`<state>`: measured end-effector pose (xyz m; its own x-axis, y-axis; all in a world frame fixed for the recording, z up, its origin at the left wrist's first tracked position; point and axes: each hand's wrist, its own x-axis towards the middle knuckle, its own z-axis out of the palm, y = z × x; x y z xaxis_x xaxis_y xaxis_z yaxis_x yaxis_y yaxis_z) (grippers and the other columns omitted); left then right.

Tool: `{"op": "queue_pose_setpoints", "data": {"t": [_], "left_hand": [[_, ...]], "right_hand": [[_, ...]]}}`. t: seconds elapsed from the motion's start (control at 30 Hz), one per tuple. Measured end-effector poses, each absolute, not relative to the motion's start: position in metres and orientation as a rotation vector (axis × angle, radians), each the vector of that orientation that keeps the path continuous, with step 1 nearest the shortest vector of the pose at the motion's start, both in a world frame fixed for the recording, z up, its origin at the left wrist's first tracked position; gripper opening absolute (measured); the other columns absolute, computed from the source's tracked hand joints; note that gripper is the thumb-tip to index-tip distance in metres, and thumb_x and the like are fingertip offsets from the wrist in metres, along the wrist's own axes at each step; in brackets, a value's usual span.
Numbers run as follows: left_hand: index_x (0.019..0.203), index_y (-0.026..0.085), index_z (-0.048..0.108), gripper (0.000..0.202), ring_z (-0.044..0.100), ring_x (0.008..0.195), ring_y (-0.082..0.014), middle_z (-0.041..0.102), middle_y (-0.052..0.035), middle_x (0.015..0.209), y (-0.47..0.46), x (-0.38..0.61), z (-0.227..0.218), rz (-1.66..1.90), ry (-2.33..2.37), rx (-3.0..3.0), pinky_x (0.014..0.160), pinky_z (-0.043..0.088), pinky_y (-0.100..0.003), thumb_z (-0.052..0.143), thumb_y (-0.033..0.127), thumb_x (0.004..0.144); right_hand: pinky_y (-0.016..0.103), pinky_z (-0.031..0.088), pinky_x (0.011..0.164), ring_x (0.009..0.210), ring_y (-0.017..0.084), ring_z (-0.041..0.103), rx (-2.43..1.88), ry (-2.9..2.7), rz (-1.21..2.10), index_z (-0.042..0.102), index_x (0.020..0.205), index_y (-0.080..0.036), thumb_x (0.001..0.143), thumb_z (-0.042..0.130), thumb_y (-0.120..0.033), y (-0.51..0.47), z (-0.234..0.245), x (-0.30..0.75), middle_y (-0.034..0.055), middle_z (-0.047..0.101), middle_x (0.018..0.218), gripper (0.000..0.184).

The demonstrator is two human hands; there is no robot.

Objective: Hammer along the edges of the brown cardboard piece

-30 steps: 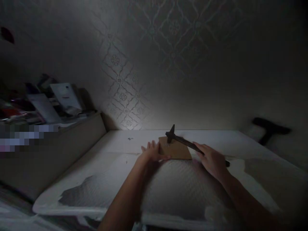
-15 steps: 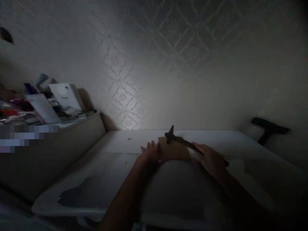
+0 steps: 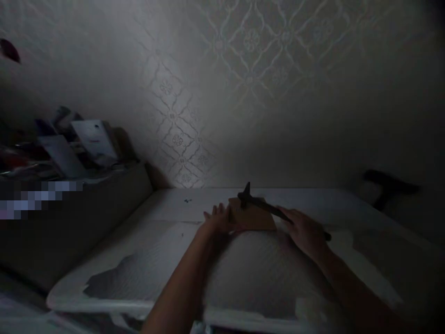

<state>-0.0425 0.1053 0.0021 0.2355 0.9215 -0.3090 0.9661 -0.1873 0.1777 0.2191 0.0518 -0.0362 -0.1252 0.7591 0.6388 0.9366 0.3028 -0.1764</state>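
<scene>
My right hand is closed round the handle of a hammer, whose dark head is over a flat brown board. Whether the head touches the board cannot be made out. Small pale marks or bits show on the board just below the head. At the board's left edge lies my left hand, fingers spread on the left and thumb along the near edge. A few small dark pieces, too small to name, lie on the white table farther left.
On the left, a cabinet bears a white box and mixed clutter. A patterned wall rises behind the table. A dark T-shaped object is at the right edge. The tabletop covering has torn-looking patches. The light is dim.
Both hands, the hammer and the board are in nearly the same places. The light on the wall and the cabinet has become dimmer.
</scene>
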Motion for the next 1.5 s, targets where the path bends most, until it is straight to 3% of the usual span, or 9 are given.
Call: {"op": "queue_pose_setpoints", "data": {"t": [0.4,0.57,1.5], "left_hand": [[0.15,0.021,0.001,0.116,-0.004,0.14,-0.0402,-0.006,-0.0173,0.154,0.1043,-0.0423,0.0037,-0.178,1.743,2.176,0.104,0.005,-0.069,0.041,0.086,0.063],[0.15,0.021,0.002,0.116,-0.004,0.14,-0.04,-0.006,-0.0171,0.155,0.1059,-0.0429,0.0016,-0.177,1.748,2.186,0.104,0.005,-0.069,0.04,0.087,0.063],[0.15,0.021,0.0,0.116,-0.004,0.14,-0.0395,-0.006,-0.0167,0.155,0.106,-0.0424,0.0008,-0.187,1.76,2.188,0.104,0.006,-0.069,0.039,0.087,0.063]], "right_hand": [[0.031,0.052,0.07,0.092,0.021,0.065,-1.513,-1.93,-0.352,0.056,0.127,-0.025,0.087,0.043,-0.019,0.053,-0.0374,0.2207,0.0058,0.068,0.11,0.042],[0.031,0.052,0.07,0.088,0.021,0.065,-1.495,-1.928,-0.346,0.056,0.127,-0.025,0.086,0.044,-0.018,0.0531,-0.0385,0.221,0.0052,0.07,0.103,0.043],[0.032,0.052,0.07,0.088,0.021,0.066,-1.491,-1.946,-0.374,0.058,0.125,-0.026,0.086,0.043,-0.018,0.0533,-0.0371,0.222,0.0057,0.07,0.104,0.042]]}}
